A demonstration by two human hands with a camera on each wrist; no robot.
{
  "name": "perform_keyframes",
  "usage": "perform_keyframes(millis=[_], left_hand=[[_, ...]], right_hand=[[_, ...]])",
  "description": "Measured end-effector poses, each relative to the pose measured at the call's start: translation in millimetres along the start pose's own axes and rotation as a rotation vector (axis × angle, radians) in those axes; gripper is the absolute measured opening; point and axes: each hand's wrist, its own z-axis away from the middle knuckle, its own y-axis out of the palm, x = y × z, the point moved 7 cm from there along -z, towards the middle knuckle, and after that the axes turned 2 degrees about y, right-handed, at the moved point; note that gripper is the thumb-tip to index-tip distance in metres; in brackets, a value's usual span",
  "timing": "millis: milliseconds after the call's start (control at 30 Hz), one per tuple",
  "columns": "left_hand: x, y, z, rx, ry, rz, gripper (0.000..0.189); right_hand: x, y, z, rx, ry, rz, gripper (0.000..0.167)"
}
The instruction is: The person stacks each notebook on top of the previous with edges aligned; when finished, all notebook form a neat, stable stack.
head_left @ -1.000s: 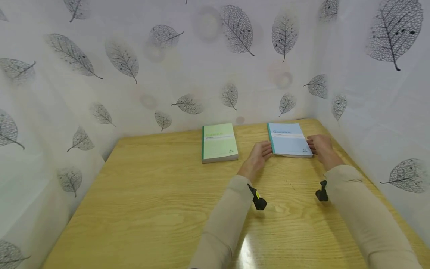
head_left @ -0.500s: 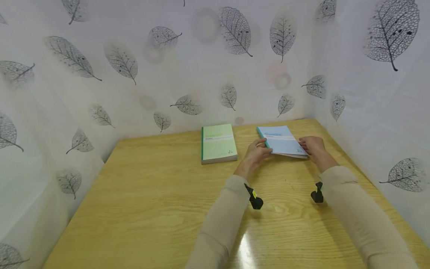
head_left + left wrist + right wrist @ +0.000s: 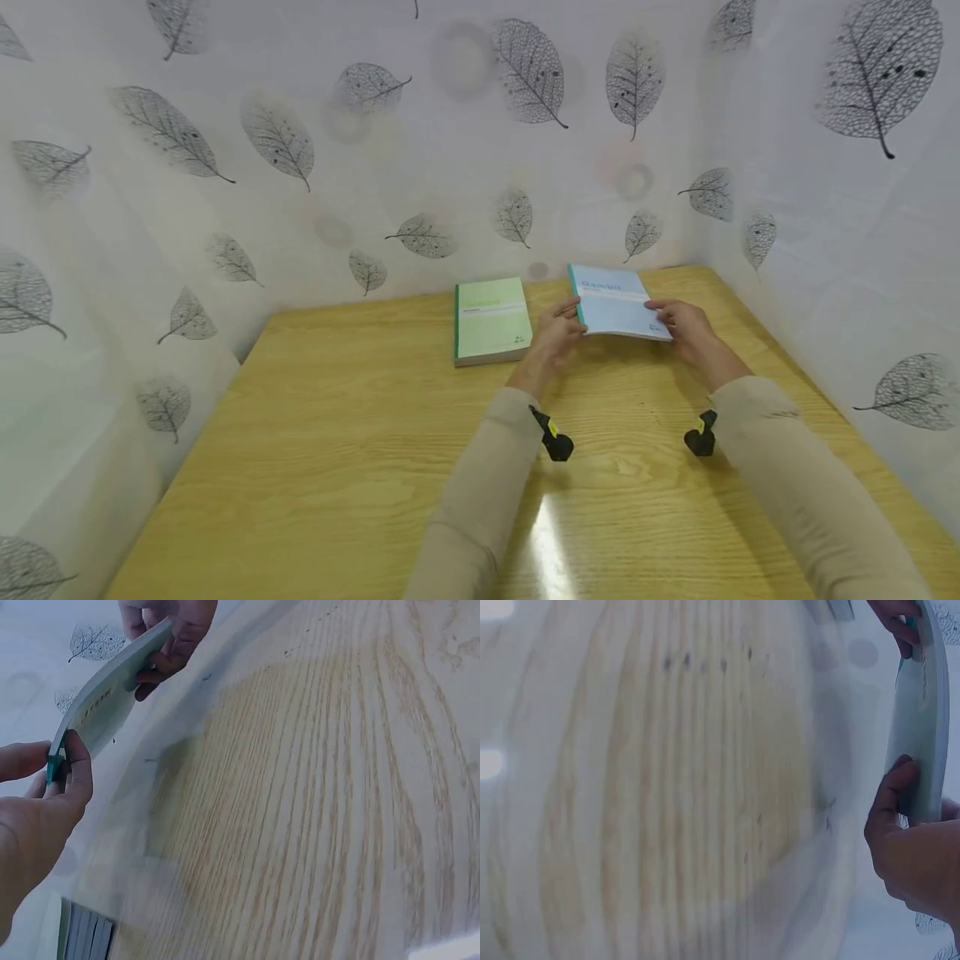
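Both hands hold a blue softcover notebook (image 3: 615,302) with a teal spine, raised above the table and tilted. My left hand (image 3: 553,335) pinches its spine edge, thumb and fingers on opposite faces, as the left wrist view shows. At the opposite edge, my right hand (image 3: 684,323) grips the notebook near its front corner. In the right wrist view the notebook (image 3: 922,727) bows slightly between the hands. Just left of my left hand lies a green notebook (image 3: 492,321) on the table; several grey bands show along its side in the left wrist view.
The wooden table (image 3: 337,433) runs up to a white leaf-printed curtain (image 3: 450,167) at the back and on both sides. Each sleeve cuff carries a small black wrist camera (image 3: 557,442).
The blue notebook has come up off the table and shifted left toward the green one. Both hands, first beside its edges, now grip it.
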Motion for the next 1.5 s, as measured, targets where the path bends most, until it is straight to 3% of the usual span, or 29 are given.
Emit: perform_keyframes(millis=[167,333,500,767,1067,1333,1500], left_hand=[[-13.2,-13.2,0.1,-0.005,0.005,0.034,0.066],[-30.6,-28.7,2.6,0.03,0.028,0.056,0.069],[-49.8,-45.5,6.8,0.055,0.055,0.009,0.069],[-75.9,-79.2,10.7,0.033,0.082,0.009,0.066],[-101.7,-115.2,27.7,0.028,0.115,-0.023,0.067],[-105.5,-150.0,43.4,-0.011,0.073,-0.058,0.068],[-100.3,-162.7,47.9,-0.006,0.046,-0.081,0.069]], right_hand=[[10,19,5.4,0.073,-0.005,-0.154,0.059],[22,38,11.5,0.114,-0.026,-0.321,0.052],[33,59,17.1,0.133,-0.074,-0.352,0.046],[46,98,20.9,0.163,-0.103,-0.383,0.049],[49,142,18.3,0.186,-0.115,-0.403,0.053],[36,175,16.1,0.205,-0.061,-0.378,0.055],[22,185,12.5,0.163,-0.015,-0.37,0.056]])
